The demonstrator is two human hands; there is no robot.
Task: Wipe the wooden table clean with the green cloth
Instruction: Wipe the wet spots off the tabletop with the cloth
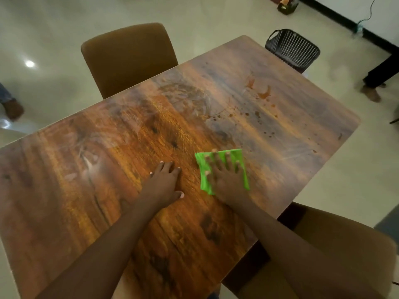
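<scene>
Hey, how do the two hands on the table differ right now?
The right hand presses the green cloth, while the left hand rests straight on the bare wooden table. The right hand's fingers are spread wide, and the left hand's lie closer together. The right hand is also nearer the brown spatter than the left hand. Both lie palm down, gripping nothing.

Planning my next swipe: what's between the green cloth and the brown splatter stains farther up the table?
The head view shows only bare wooden table, with a few specks, between the green cloth and the brown stains.
</scene>
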